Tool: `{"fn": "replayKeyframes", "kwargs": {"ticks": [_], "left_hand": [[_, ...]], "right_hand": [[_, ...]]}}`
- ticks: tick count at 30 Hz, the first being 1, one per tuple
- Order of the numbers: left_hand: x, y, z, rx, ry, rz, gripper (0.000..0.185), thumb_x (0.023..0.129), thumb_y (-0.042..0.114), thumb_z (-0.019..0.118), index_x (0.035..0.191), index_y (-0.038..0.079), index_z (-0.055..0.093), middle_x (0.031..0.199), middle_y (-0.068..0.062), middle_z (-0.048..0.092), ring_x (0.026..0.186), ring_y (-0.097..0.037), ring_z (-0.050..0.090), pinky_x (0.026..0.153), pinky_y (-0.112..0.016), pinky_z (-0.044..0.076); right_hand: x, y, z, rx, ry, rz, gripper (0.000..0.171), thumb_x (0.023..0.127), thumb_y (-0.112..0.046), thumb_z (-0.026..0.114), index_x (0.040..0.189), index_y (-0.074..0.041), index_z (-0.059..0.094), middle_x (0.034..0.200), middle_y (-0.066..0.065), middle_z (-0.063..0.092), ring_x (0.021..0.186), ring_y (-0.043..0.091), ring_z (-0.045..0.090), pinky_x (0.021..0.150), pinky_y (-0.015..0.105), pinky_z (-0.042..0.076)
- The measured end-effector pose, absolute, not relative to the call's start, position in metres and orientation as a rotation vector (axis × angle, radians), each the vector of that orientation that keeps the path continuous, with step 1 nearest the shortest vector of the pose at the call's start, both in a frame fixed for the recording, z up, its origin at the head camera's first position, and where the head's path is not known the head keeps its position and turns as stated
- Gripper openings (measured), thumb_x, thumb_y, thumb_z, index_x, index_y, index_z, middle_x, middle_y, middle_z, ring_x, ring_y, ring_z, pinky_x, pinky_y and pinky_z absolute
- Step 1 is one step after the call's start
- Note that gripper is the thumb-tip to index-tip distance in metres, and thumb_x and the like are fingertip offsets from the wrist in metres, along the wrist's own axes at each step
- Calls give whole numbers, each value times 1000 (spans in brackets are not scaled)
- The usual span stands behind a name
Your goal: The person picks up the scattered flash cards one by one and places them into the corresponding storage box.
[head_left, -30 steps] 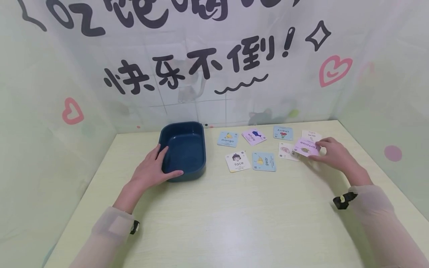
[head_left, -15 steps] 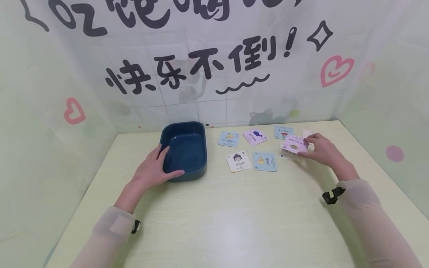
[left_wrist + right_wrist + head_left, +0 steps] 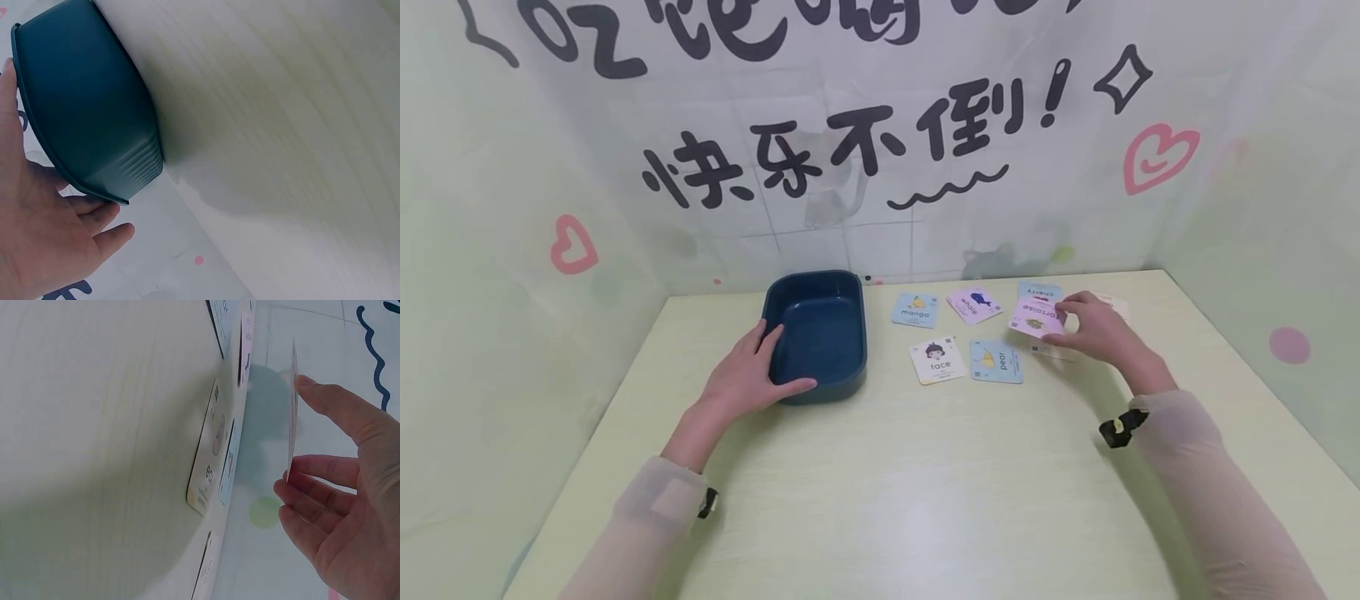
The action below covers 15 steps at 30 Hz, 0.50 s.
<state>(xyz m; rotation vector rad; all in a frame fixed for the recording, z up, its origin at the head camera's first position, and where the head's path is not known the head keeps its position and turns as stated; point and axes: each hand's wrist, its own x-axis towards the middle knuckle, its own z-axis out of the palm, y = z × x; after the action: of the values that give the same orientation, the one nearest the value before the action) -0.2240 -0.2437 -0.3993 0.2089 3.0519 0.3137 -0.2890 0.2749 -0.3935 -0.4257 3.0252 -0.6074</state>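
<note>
Pink and square, the paper "tortoise" card (image 3: 1036,317) is pinched at its right edge by the right hand (image 3: 1101,333), thumb on one face and fingertips on the other, so the card juts leftward out of the grip and hangs clear of the pale wooden tabletop (image 3: 925,483). In the right wrist view the same card (image 3: 292,412) shows edge-on, with the thumb at its upper part and the curled fingers (image 3: 312,487) meeting its lower edge. It hovers above the white "ear" card (image 3: 1056,352) and just in front of the blue "cherry" card (image 3: 1039,291), both lying flat. To the left lie the blue "pear" card (image 3: 996,362), the white "face" card (image 3: 937,361), the pink "whale" card (image 3: 975,305) and the blue "mango" card (image 3: 915,310). The left hand (image 3: 748,379) rests with loosely spread fingers against the near left corner of the dark blue rectangular plastic tub (image 3: 820,333), thumb along the front wall and fingers touching the rim, not closed round it.
</note>
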Motion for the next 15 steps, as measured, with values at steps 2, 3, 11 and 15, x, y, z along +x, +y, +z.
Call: {"fn": "replayKeyframes", "kwargs": {"ticks": [2, 3, 11, 15], "left_hand": [[-224, -243, -399, 210, 3051, 311, 119, 77, 79, 62, 160, 7, 17, 165, -27, 10, 151, -47, 18, 117, -64, 29], [-224, -243, -398, 210, 3050, 308, 119, 77, 79, 62, 160, 7, 17, 165, -27, 11, 151, -47, 19, 117, -63, 29], [-224, -243, -398, 206, 3045, 296, 119, 76, 79, 62, 160, 8, 17, 165, -27, 12, 150, -47, 19, 117, -63, 30], [-224, -243, -397, 203, 3047, 290, 119, 76, 78, 63, 160, 7, 18, 165, -27, 12, 150, -47, 20, 117, -63, 29]], "right_hand": [[-290, 271, -393, -429, 3021, -605, 71, 86, -33, 77, 132, 15, 54, 137, 37, 46, 124, 52, 48, 106, 64, 40], [-291, 269, -393, -431, 3021, -604, 71, 85, -33, 77, 132, 15, 54, 137, 37, 46, 124, 52, 48, 106, 64, 40], [-294, 253, -391, -429, 2995, -595, 71, 86, -34, 76, 138, 9, 53, 140, 34, 45, 127, 50, 46, 107, 64, 39], [-295, 246, -389, -470, 2997, -591, 69, 87, -34, 76, 136, 9, 54, 142, 34, 44, 129, 51, 46, 109, 63, 39]]}}
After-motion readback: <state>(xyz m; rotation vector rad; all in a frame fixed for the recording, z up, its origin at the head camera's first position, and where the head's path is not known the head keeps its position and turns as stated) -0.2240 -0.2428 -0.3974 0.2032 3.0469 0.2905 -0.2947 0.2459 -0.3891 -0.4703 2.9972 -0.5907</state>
